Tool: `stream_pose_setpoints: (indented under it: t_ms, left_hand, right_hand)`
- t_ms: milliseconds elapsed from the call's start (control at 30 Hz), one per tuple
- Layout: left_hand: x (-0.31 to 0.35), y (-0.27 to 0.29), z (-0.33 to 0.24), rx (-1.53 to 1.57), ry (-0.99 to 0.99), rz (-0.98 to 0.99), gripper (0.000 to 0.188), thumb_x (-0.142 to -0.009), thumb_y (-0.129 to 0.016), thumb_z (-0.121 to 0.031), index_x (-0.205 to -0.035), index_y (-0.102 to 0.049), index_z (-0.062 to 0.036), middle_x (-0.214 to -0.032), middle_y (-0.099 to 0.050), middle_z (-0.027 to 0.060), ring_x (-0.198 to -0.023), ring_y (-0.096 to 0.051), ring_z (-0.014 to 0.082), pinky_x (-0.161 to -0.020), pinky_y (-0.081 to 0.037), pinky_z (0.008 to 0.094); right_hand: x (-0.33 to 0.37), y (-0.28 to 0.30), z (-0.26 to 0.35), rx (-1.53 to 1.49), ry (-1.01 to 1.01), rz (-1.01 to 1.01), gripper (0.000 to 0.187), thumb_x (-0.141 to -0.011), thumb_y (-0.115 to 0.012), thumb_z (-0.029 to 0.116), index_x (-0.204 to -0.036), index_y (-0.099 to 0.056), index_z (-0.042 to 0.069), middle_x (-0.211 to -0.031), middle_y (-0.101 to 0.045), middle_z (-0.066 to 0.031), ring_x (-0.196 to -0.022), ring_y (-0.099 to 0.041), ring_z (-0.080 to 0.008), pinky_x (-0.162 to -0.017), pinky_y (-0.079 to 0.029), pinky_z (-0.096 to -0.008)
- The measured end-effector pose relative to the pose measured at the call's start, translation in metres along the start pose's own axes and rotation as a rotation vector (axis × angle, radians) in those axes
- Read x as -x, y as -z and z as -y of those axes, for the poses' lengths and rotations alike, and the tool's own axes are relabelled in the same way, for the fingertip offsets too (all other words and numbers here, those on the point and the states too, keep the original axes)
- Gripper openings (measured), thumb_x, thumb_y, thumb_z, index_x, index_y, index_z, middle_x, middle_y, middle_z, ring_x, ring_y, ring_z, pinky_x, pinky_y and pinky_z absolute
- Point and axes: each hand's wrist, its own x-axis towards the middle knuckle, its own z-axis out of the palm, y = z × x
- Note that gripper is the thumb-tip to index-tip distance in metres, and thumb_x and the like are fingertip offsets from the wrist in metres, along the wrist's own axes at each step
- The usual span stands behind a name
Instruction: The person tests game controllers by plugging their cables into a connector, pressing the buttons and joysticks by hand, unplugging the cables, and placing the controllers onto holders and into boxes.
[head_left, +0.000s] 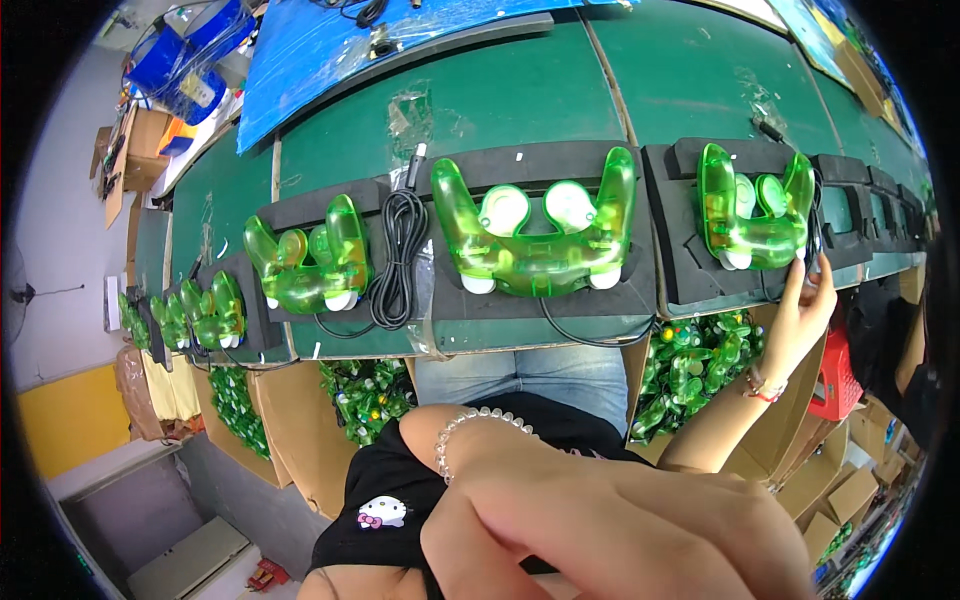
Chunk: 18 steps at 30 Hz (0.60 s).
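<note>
My right hand (808,305), with a red bracelet at its wrist, reaches to the front right corner of a translucent green game controller (755,215). Its fingertips pinch a black cable (816,235) beside that controller. Close to the camera, my left hand (620,520) looms large below the table, a clear bead bracelet on the wrist. Its back shows, but its fingers are mostly hidden. In the middle, another green controller (535,240) with white round pads lies in a black foam holder (480,305). A bundled black cable (400,255) rests left of it.
More controllers (308,262) lie along the green table (480,110) to the left. Cardboard boxes (305,430) holding green parts stand under the front edge. Blue plastic sheeting (330,60) covers the back, and a red stool (838,375) is at right.
</note>
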Motion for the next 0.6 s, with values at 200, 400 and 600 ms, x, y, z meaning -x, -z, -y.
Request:
stream_pose_setpoints:
  t_ms: [200, 400, 600]
  left_hand:
    - [-0.006, 0.015, 0.003, 0.028, 0.061, 0.084, 0.032, -0.081, -0.051, -0.016, -0.111, -0.051, -0.0028, -0.093, -0.052, 0.0079, -0.092, -0.048, 0.0215, -0.087, -0.035, 0.0373]
    - [-0.021, 0.036, 0.015, -0.972, 0.134, 0.326, 0.044, -0.077, -0.057, -0.021, -0.115, -0.048, -0.0015, -0.115, -0.047, 0.0167, -0.109, -0.041, 0.0297, -0.094, -0.029, 0.0475]
    - [-0.01, 0.058, 0.066, -1.797, 0.037, 0.352, 0.054, -0.074, -0.063, -0.031, -0.121, -0.048, -0.0091, -0.124, -0.042, 0.0094, -0.126, -0.029, 0.0262, -0.1, -0.021, 0.055]
  right_hand:
    - [-0.017, 0.016, 0.0, -0.148, 0.087, 0.141, 0.024, -0.088, -0.056, 0.015, -0.105, -0.058, -0.002, -0.079, -0.053, -0.0018, -0.07, -0.044, -0.008, -0.065, -0.039, -0.0227]
    - [-0.008, 0.051, -0.038, -1.255, -0.256, 0.083, 0.036, -0.094, -0.04, 0.027, -0.117, -0.05, 0.0, -0.123, -0.05, -0.017, -0.114, -0.047, -0.0299, -0.099, -0.034, -0.0409]
    - [-0.015, 0.08, -0.006, -2.019, 0.009, 0.243, 0.068, -0.073, -0.064, 0.014, -0.128, -0.03, -0.007, -0.138, -0.023, -0.0191, -0.096, -0.044, -0.0214, -0.09, -0.034, -0.0349]
